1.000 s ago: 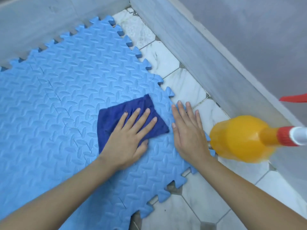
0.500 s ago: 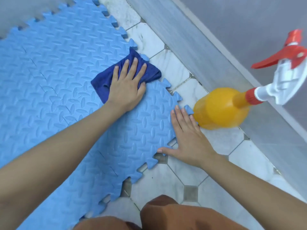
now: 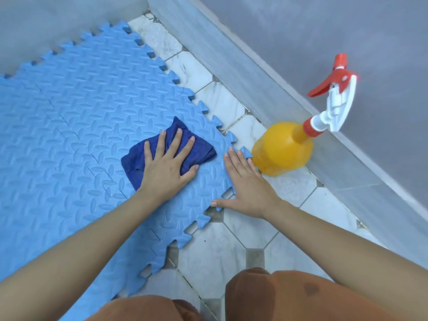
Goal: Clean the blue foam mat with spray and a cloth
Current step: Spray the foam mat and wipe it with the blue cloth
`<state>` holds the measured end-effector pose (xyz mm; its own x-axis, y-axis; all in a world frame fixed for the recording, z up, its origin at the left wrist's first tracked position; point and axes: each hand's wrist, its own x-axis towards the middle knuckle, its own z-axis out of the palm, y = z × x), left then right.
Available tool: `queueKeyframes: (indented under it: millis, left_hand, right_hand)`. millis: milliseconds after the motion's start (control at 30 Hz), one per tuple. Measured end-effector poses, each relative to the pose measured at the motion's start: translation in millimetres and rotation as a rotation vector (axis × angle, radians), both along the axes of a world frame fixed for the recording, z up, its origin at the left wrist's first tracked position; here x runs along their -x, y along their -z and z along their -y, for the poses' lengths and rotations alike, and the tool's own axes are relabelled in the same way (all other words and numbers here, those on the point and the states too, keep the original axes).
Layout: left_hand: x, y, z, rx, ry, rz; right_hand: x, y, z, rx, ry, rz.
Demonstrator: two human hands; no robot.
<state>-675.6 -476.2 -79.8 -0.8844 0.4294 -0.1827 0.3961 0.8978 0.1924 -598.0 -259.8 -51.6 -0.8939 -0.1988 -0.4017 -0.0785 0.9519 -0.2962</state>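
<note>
The blue interlocking foam mat (image 3: 76,126), embossed with a leaf-like pattern, lies flat on the white marble floor tiles (image 3: 222,246), and its toothed right-hand edge runs diagonally from the far corner down towards the person's knees. On it, close to that edge, sits the crumpled dark blue cloth (image 3: 199,148). The left hand (image 3: 166,169) presses down on it, palm flat, fingers spread and extended, thumb hooked round the cloth's near right corner; no clenching, just a flat push. The cloth bunches beyond the fingertips, towards the far right, its long axis lying roughly across the hand.

Just to the right, the right hand (image 3: 247,185) is splayed and flat, holding nothing. Its fingers rest on the mat's jigsaw teeth and its heel on the tile, bracing the edge. That looks like the key relation: the cloth hand works the strip between itself and the anchoring hand, so a stroke towards the edge should not lift the foam.

Beyond the right fingertips, almost touching them, the yellow plastic spray bottle (image 3: 282,149) with the red and white trigger head stands on the tile. The right hand is far nearer to it.
</note>
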Motion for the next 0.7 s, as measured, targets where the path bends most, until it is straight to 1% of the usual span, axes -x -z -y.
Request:
queueKeyframes:
  millis: [167, 300, 367, 467, 533, 600, 667, 700]
  left_hand:
    - [5, -5, 9, -0.218, 0.007, -0.020]
    - [-25, -27, -1, -0.358, 0.020, 0.020]
    - [-52, -37, -24, -0.460, 0.109, 0.006]
    - [-85, -45, -73, -0.540, 0.267, 0.046]
    - [-101, -48, -106, -0.515, 0.359, 0.088]
    - [-116, -47, -136, -0.383, 0.429, 0.074]
    - [-128, -44, -158, -0.220, 0.441, 0.045]
    - [-130, -43, -167, -0.182, 0.435, 0.025]
  right_hand:
    - [-17, -9, -17, 0.075, 0.058, -0.042]
    - [-71, -24, -39, 0.066, 0.156, -0.182]
    - [-98, -25, -54, 0.023, 0.224, -0.247]
    - [-123, -22, -77, -0.019, 0.421, -0.192]
    - [-128, -22, -90, -0.038, 0.528, -0.198]
    - [-127, -25, -100, -0.065, 0.586, -0.212]
    - [-127, -26, -108, -0.073, 0.622, -0.216]
    - [-127, -26, -112, -0.061, 0.639, -0.218]
